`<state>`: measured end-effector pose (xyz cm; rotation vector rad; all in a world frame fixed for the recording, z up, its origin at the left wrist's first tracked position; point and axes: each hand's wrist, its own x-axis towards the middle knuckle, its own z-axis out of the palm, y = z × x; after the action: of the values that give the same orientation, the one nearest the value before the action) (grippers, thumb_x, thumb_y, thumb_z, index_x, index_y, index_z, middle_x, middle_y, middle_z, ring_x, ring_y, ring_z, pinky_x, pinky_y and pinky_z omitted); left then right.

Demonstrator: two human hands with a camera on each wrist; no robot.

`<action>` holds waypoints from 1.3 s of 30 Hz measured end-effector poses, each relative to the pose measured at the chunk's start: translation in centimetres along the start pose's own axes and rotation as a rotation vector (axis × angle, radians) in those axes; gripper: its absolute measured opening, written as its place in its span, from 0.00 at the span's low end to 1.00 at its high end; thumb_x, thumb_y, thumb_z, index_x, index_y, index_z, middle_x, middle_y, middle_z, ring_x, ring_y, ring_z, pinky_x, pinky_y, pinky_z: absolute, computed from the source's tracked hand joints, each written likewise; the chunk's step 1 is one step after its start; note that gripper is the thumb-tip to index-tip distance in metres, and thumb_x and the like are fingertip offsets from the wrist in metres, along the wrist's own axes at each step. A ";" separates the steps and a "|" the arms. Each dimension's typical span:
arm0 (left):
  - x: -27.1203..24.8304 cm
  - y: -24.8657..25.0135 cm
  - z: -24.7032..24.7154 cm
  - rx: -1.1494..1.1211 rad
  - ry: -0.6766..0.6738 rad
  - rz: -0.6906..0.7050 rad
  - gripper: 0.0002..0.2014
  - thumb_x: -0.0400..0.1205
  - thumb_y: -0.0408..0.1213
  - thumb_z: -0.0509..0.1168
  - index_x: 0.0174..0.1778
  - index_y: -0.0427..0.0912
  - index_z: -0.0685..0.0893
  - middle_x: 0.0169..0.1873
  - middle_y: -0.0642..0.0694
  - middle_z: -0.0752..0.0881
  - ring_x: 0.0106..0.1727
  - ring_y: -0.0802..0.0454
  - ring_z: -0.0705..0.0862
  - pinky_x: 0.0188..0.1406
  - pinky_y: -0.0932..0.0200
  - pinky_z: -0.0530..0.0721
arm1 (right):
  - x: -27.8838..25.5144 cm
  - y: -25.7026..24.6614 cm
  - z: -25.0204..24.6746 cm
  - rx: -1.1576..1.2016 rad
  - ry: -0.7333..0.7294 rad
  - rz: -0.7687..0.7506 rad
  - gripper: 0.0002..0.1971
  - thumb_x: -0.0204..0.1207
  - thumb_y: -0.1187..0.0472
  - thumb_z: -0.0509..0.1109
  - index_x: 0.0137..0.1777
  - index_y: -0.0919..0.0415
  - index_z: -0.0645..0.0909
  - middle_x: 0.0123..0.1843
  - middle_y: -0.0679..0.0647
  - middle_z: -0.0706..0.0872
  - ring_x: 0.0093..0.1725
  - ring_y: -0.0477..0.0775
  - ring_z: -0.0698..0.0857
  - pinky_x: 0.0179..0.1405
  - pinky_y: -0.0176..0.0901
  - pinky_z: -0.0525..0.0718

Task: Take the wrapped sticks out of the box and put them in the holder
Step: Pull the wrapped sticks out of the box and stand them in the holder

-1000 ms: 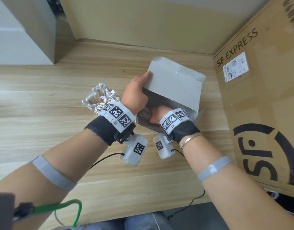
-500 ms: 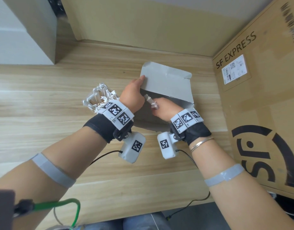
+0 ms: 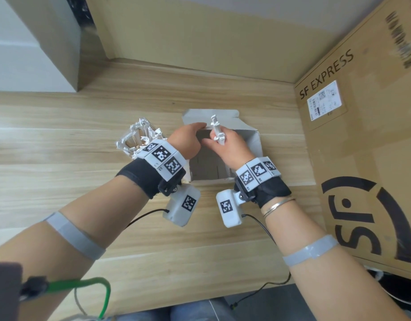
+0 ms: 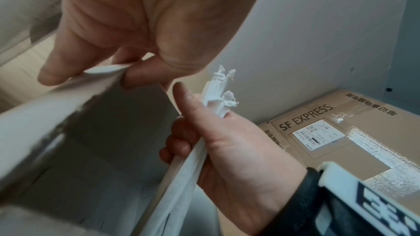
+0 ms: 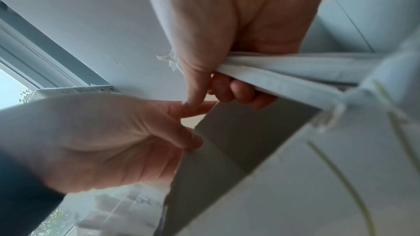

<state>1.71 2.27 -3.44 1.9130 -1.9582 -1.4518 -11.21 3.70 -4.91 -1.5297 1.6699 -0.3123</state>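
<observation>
Fingers of the right hand [image 3: 230,147]: curled round a small bunch of wrapped sticks [image 3: 217,130], white paper, twisted ends poking up past the knuckles; the rest of the bunch runs down through the palm toward the box mouth, as the left wrist view shows. Long axis: roughly upright, leaning slightly far. Left hand [image 3: 188,142]: thumb and fingers pinching the left upper edge of the box [image 3: 254,144], grey card, flap open at the far side; holds it steady. Holder [image 3: 135,140]: foil-wrapped, on the wooden table [image 3: 60,181], just left of the left hand and partly hidden behind its wrist band; several sticks already stand in it. Relation for the coming move, as judged: holder lies to the left of the held bunch, with the left hand and wrist directly between; right hand is the farther one and must cross over or round them. Large cardboard carton [image 3: 362,158], printed SF EXPRESS: right of the box, out of that path.
</observation>
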 end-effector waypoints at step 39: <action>-1.9 -8.0 -7.5 -0.089 0.206 -0.057 0.19 0.81 0.33 0.62 0.68 0.44 0.79 0.66 0.40 0.82 0.65 0.44 0.81 0.55 0.58 0.77 | 1.0 -13.0 3.4 0.960 0.074 -0.388 0.16 0.82 0.61 0.57 0.31 0.57 0.63 0.16 0.43 0.68 0.17 0.43 0.68 0.25 0.39 0.72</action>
<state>12.80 1.17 -3.12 2.0047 -1.7353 -1.2719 0.45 1.00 1.35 -1.0632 0.9813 -1.1888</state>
